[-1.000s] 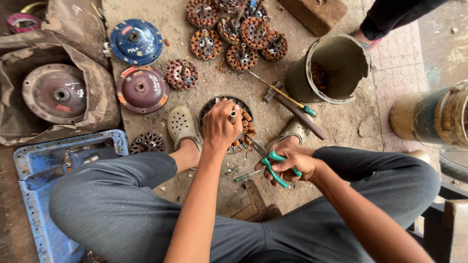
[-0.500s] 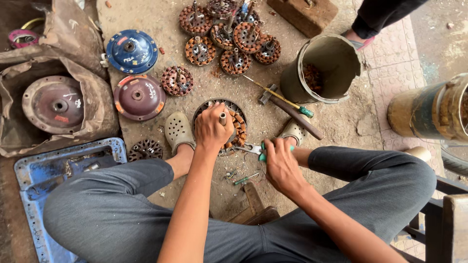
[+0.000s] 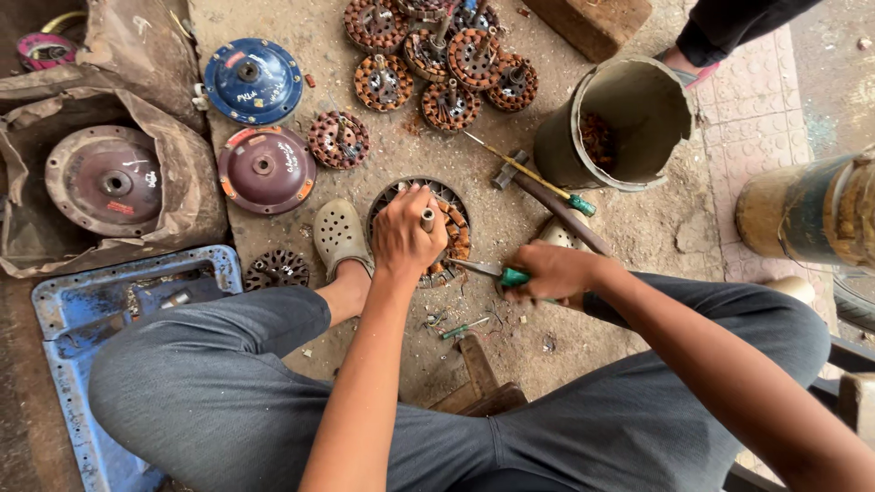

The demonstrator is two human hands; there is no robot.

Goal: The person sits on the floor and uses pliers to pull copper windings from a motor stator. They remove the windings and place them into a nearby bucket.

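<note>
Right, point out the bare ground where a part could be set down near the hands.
Bare dirt lies between the grey clog and the maroon cover, and between the hammer and the pale bucket. It is crowded around the stator under the left hand, by the right hand, and at the stator pile.

The floor (image 3: 383,55) is bare, dusty concrete, with paving tiles (image 3: 766,91) along the right. A cluster of copper-wound stators (image 3: 437,55) is laid near the far edge, and 1 more stator (image 3: 338,139) is set apart beside 2 round covers: a blue cover (image 3: 253,80) and a maroon cover (image 3: 265,169). A third cover (image 3: 107,180) is rested on brown sacking (image 3: 182,196) at the left. A blue metal tray (image 3: 64,319) is placed at the near left corner. A tipped bucket (image 3: 629,123), a hammer (image 3: 547,196) and a screwdriver (image 3: 529,178) are found to the right of the middle.
</note>
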